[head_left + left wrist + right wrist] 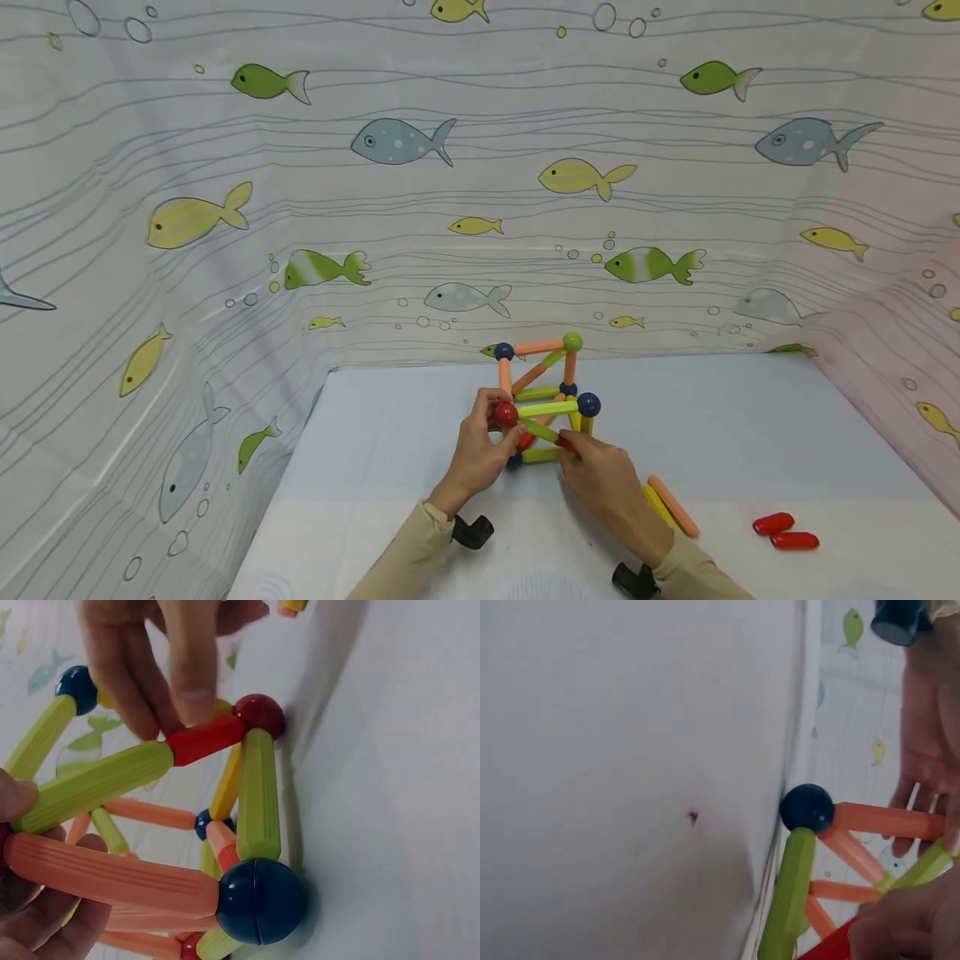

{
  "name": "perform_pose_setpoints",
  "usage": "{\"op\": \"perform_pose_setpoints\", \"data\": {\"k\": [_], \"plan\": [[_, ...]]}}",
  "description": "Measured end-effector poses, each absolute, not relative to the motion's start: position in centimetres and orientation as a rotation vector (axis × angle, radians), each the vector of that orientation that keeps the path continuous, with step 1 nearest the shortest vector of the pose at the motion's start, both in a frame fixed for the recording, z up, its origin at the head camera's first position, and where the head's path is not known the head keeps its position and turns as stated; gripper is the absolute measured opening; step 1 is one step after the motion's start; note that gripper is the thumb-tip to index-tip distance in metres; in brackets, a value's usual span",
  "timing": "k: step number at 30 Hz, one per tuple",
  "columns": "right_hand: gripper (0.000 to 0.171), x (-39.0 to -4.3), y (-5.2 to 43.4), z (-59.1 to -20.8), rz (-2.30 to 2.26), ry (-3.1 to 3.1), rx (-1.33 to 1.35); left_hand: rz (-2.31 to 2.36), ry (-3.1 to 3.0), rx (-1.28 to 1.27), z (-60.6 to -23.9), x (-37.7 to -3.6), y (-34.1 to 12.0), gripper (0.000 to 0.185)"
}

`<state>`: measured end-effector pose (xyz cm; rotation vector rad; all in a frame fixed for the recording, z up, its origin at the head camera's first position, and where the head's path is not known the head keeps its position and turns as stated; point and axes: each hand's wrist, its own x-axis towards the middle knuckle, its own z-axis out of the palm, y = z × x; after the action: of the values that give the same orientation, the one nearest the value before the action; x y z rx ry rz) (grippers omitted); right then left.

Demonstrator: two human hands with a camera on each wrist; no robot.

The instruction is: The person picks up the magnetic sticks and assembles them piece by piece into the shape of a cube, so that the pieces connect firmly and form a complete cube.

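Note:
A cube-like frame of orange, green and yellow rods joined by balls (pixel 546 398) stands on the white table (pixel 750 433). My left hand (pixel 491 427) grips the frame's near-left corner at a red ball (pixel 506 414), its fingers (pixel 34 900) curled round an orange rod (pixel 112 874). My right hand (pixel 570 450) pinches a short red rod (pixel 206 739) on the frame's front face; one end touches a red ball (pixel 260 714), the other a green rod (pixel 94 786). A dark blue ball (pixel 259 900) forms a bottom corner on the table.
Loose orange (pixel 675 505) and yellow (pixel 657 502) rods lie just right of my right hand. Two short red rods (pixel 783 532) lie farther right near the table's front. A fish-patterned curtain (pixel 450 208) closes off the back and both sides.

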<state>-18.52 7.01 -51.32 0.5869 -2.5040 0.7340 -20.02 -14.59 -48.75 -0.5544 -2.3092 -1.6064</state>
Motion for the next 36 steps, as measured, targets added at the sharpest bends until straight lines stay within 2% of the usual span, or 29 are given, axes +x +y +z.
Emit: {"op": "perform_pose_setpoints", "data": {"k": [4,7,9,12,14,16,21,25,31,36], "plan": [[0.016,-18.6,9.4,-50.9,0.807,-2.524,0.550,-1.600,-2.312,-0.559,-48.8,-20.0,-14.5,0.046],[0.016,-19.7,11.2,-50.8,0.895,-2.646,0.444,-1.559,-2.331,-0.563,-48.8,-20.0,-14.6,0.053],[0.026,-20.5,12.2,-50.8,0.994,-2.728,0.386,-1.522,-2.354,-0.565,-48.7,-20.1,-14.7,0.060],[0.052,-21.5,13.1,-50.9,1.176,-2.791,0.398,-1.466,-2.435,-0.536,-48.5,-20.3,-15.3,0.071],[0.067,-22.1,13.2,-51.1,1.245,-2.806,0.470,-1.427,-2.528,-0.519,-48.3,-20.4,-16.0,0.071],[0.072,-22.6,13.2,-51.5,1.273,-2.807,0.556,-1.372,-2.663,-0.519,-48.2,-20.6,-16.6,0.063],[0.058,-23.4,13.0,-52.6,1.292,-2.796,0.690,-1.133,-2.984,-0.590,-49.0,-20.6,-17.2,0.041],[0.047,-23.6,12.8,-53.3,1.322,-2.787,0.722,-0.958,-3.022,-0.591,-50.0,-20.6,-16.7,0.034],[0.052,-23.6,12.7,-53.6,1.406,-2.816,0.646,-0.814,-2.980,-0.553,-50.5,-20.5,-16.4,0.030],[0.049,-23.1,12.5,-53.4,1.459,-2.834,0.613,-0.799,-2.958,-0.564,-50.6,-20.6,-16.6,0.030]]}}
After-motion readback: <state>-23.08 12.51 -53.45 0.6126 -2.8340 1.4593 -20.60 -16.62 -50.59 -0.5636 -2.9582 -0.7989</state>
